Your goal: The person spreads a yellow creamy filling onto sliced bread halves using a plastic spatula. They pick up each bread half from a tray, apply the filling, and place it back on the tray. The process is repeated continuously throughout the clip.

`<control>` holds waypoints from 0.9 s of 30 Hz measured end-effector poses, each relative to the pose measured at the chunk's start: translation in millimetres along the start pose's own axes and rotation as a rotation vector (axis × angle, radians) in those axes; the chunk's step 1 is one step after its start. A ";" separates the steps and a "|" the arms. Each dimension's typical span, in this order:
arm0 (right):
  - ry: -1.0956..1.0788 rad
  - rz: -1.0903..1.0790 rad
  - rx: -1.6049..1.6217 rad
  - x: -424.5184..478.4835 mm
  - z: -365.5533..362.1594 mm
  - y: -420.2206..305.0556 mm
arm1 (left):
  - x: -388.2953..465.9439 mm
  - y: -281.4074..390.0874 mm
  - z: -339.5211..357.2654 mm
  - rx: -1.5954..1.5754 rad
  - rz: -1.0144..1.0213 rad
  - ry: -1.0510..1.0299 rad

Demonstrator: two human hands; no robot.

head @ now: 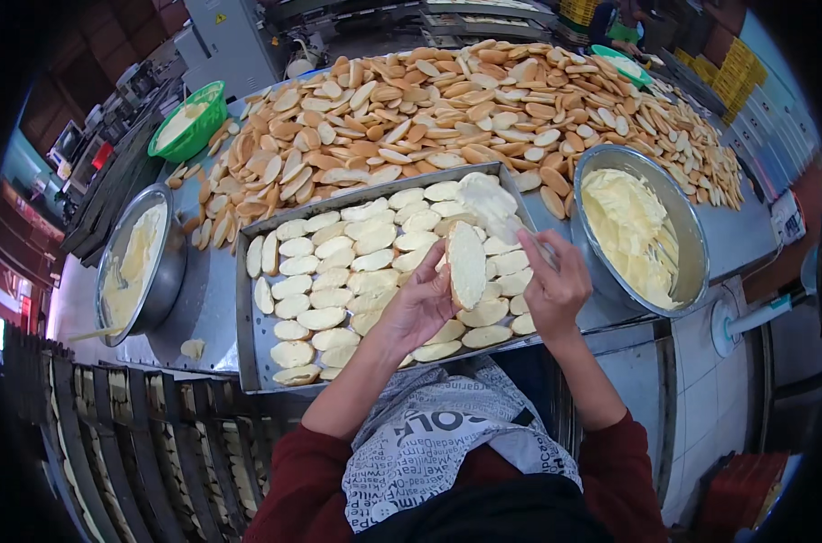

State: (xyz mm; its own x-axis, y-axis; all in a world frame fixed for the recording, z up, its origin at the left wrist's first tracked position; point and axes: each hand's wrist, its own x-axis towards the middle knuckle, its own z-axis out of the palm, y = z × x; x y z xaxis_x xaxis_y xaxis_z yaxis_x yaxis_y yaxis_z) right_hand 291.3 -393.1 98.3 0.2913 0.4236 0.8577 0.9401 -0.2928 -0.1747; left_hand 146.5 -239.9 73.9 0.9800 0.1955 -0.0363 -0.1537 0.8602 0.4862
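Note:
An oval bread slice stands on edge in my left hand, its pale face turned toward my right hand. That right hand grips the handle of a spreading tool; the blade is largely hidden, close to a mound of pale cream at the tray's far right corner. Both hands are above a metal baking tray lined with rows of cream-coated bread slices. To the right of the tray, a steel bowl holds whipped yellow cream.
Behind the tray rises a large heap of bread slices. On the left are a steel bowl with cream and a green basket. Racked trays stand below left. A person works at the far right beside a green basin.

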 end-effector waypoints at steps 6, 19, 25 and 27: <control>0.005 0.200 0.113 -12.5 -21.6 0.9 | -34.7 26.0 -32.2 -0.077 0.241 0.061; -0.044 0.403 0.060 -55.6 -42.4 32.8 | -218.8 112.9 -165.3 0.975 0.460 1.285; -0.067 0.410 0.085 -59.4 -43.7 36.5 | -224.5 117.0 -177.9 1.396 0.334 1.305; -0.080 0.419 0.085 -60.7 -44.9 35.9 | -221.9 118.5 -179.7 1.511 0.281 1.362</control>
State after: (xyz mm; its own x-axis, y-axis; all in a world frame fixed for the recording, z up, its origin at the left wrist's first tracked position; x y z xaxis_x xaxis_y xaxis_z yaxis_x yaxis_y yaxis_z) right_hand 299.4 -467.9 61.6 0.6608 0.3490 0.6644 0.7477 -0.3832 -0.5423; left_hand -111.8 -96.7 -17.3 0.1380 0.9904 0.0102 0.6526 -0.0987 0.7513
